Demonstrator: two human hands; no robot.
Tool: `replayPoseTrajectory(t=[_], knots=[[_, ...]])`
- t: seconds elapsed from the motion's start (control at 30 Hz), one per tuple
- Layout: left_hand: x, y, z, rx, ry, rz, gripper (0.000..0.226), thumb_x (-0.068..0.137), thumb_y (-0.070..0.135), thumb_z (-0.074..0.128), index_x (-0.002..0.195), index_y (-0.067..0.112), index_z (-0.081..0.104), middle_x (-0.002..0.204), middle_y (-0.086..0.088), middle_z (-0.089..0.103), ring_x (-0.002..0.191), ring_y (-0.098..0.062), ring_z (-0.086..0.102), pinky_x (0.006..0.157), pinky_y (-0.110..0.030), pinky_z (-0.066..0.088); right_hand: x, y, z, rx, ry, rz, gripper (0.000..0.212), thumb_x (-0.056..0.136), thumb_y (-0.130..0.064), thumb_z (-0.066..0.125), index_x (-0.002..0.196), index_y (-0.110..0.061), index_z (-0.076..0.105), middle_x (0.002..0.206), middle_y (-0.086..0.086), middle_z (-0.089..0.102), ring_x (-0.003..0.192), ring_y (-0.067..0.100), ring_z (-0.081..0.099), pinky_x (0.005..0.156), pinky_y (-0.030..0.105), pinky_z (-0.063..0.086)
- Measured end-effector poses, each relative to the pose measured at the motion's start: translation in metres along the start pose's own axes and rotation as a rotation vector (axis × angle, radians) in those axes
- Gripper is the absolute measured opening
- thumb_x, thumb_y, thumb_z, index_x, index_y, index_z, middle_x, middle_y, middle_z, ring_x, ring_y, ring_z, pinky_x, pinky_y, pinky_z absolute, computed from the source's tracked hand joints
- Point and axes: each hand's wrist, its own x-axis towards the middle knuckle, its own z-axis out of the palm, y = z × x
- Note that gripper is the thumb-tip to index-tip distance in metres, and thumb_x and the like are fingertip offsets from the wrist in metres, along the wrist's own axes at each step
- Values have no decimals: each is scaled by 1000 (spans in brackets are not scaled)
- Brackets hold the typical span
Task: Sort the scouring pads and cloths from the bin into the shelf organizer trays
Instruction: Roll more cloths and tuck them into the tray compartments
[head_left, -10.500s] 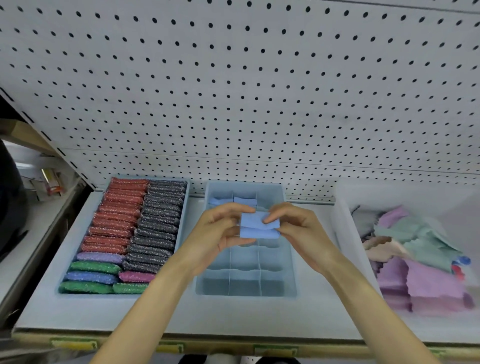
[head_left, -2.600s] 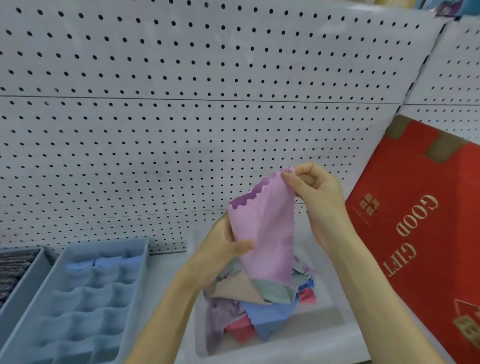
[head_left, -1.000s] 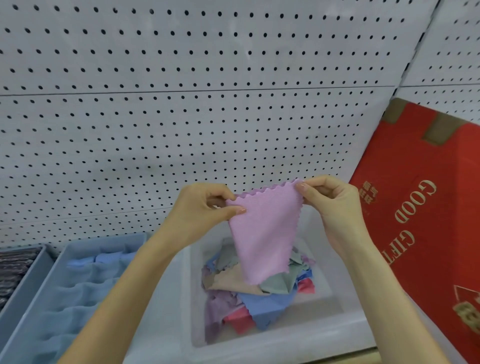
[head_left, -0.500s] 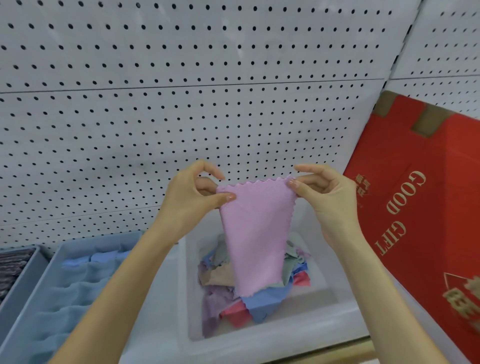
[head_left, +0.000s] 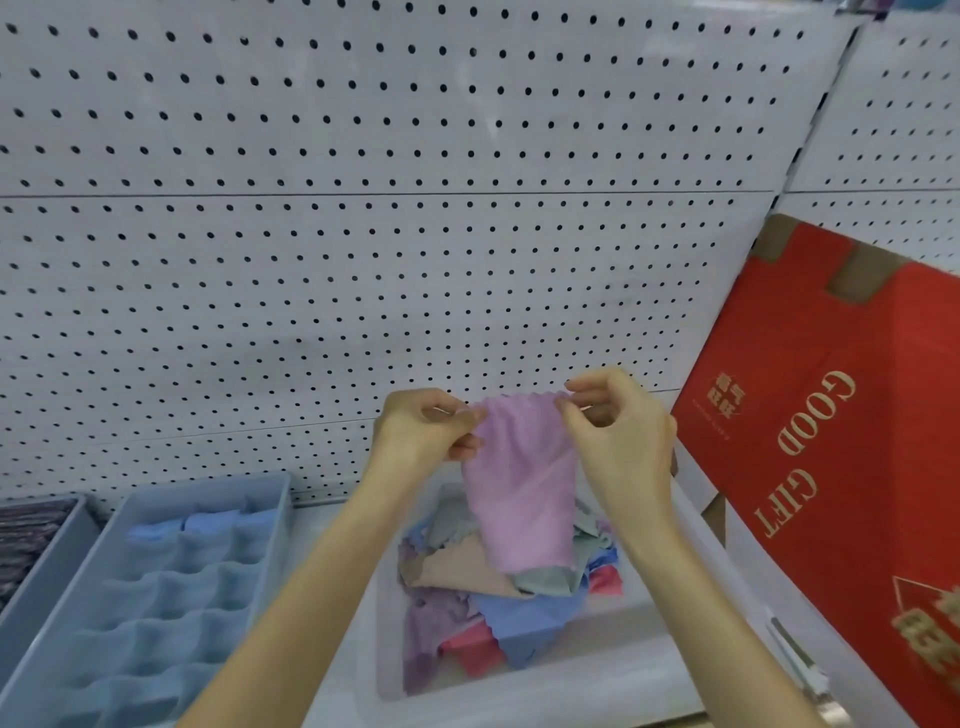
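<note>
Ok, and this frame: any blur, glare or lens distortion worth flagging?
Head view: pegboard hole rows curve toward the edges, wide-angle distortion; the pink cloth, left hand and right hand look softly motion-smeared; print low on the red box is blurred; light is even, no strong glare.

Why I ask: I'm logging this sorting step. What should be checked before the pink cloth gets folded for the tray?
1. The left hand pinches one top corner of the pink cloth: ok.
2. The right hand pinches the other top corner: ok.
3. Cloth spread flat for folding: not ok, it sags bunched between the hands.
4. Cloth's lower edge clear of the pile in the bin: cannot tell, they overlap in this view.
5. Free cells in the divided tray: ok, only the back row holds blue cloths.
</note>
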Motion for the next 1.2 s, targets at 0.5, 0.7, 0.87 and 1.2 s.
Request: replayPoseTrajectory(t=[0.5,0.7,0.87,1.2], knots=[[-5,-4,2,634,196,493,20,93,30,58,79,19,50,69,4,63,68,-22,61,66,-38,47,-3,19,3,-210,116,-320,15,86,-6,68,88,-19,60,81,-10,64,68,9,60,60,37,52],[-9,0,6,432,104,388,21,90,19,64,71,18,55,60,1,62,62,-22,64,65,-38,55,-8,2,5,-93,26,-62,31,86,-8,66,83,-32,47,74,-19,59,70,0,60,62,19,47],[-25,7,18,-108,-65,142,11,89,10,66,80,6,67,70,-7,70,62,-15,67,56,-22,55,-24,-16,18,326,-54,141,22,79,-5,75,82,-20,60,74,-6,69,68,7,66,65,22,54],[-32,6,13,-55,-93,232,21,86,2,68,79,21,74,72,-1,74,69,-16,72,67,-25,58,-23,-25,15,472,-69,171,18,77,-1,76,84,-12,63,75,-3,73,71,10,69,64,19,52]])
